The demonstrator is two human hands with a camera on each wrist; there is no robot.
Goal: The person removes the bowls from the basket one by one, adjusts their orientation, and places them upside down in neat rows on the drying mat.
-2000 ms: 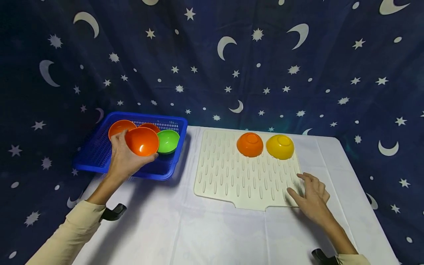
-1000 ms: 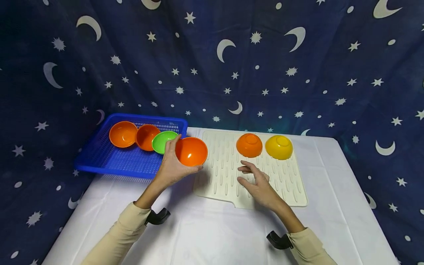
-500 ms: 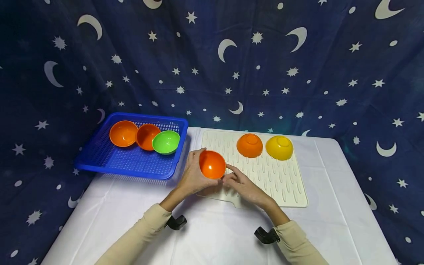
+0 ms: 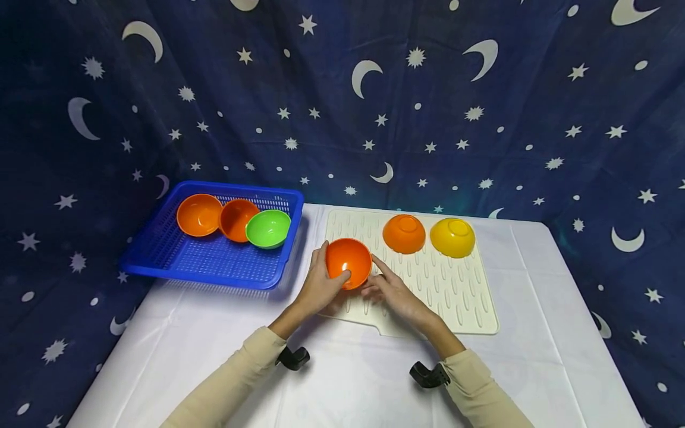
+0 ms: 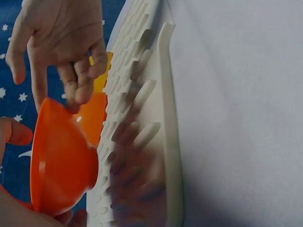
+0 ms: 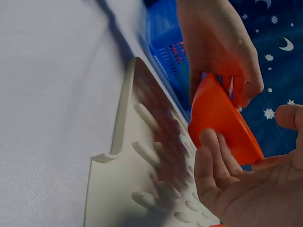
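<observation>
An orange bowl (image 4: 349, 259) is held mouth up above the left part of the cream ribbed mat (image 4: 452, 297). My left hand (image 4: 320, 286) grips it from the left, thumb over the near rim. From the other side my right hand (image 4: 398, 300) touches the bowl with its fingers. In the right wrist view those fingers lie against the outer wall of the bowl (image 6: 220, 120), and the thumb stands apart from it. Upside down at the back of the mat sit a second orange bowl (image 4: 404, 234) and a yellow bowl (image 4: 452, 238).
On the left stands a blue perforated basket (image 4: 160, 272). In it are two orange bowls, one at the left (image 4: 199, 215) and one in the middle (image 4: 235, 220), and a green bowl (image 4: 269, 229). A white cloth (image 4: 353, 380) covers the table; a dark curtain (image 4: 321, 77) hangs behind.
My left hand has carried the orange bowl rightward from above the basket to the mat. My right hand has come left and now touches the bowl. The left thumb has moved over the rim.
</observation>
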